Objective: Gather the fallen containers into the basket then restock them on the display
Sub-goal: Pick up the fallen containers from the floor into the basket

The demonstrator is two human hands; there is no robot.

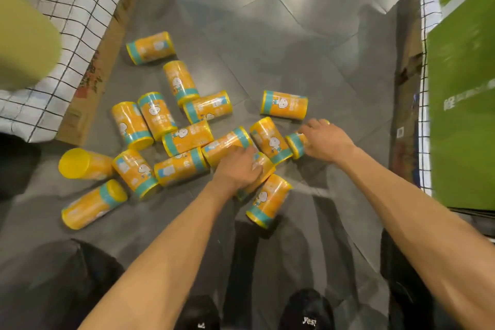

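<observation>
Gathering seems barely begun: I count sixteen orange cylindrical containers with yellow lids and teal bands, all lying on the grey tiled floor. No basket can be made out, and nothing looks restocked. The left hand curls its fingers over one container in the near middle of the heap. The right hand grips another just to its right. Two white wire-mesh displays flank the aisle, left and right.
</observation>
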